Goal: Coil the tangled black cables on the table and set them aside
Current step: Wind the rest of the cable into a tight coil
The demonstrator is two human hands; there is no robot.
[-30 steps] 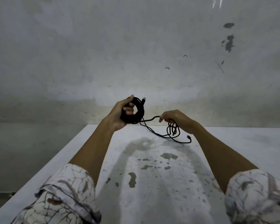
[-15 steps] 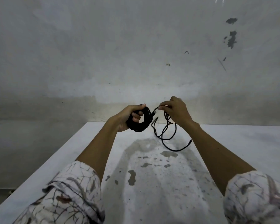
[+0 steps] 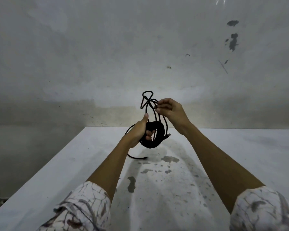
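A black cable coil (image 3: 154, 143) is held above the white table (image 3: 240, 155). My left hand (image 3: 139, 132) grips the coil, fingers through its centre and thumb pointing up. My right hand (image 3: 169, 110) is higher and to the right, pinching loose strands of the same cable (image 3: 147, 99), which rise into small loops above both hands. One loose end (image 3: 137, 157) hangs down left of my left forearm, just over the table. A plug (image 3: 168, 135) sticks out at the coil's right side.
The table is white with grey stains (image 3: 131, 184) down its middle. Its left edge (image 3: 40, 170) runs diagonally toward me. A stained grey wall (image 3: 140, 47) stands close behind the table's far edge.
My right hand has risen and lifted the loose cable off the table into loops above the coil. My left hand has turned the coil and lowered it slightly. The free end now hangs at the left.
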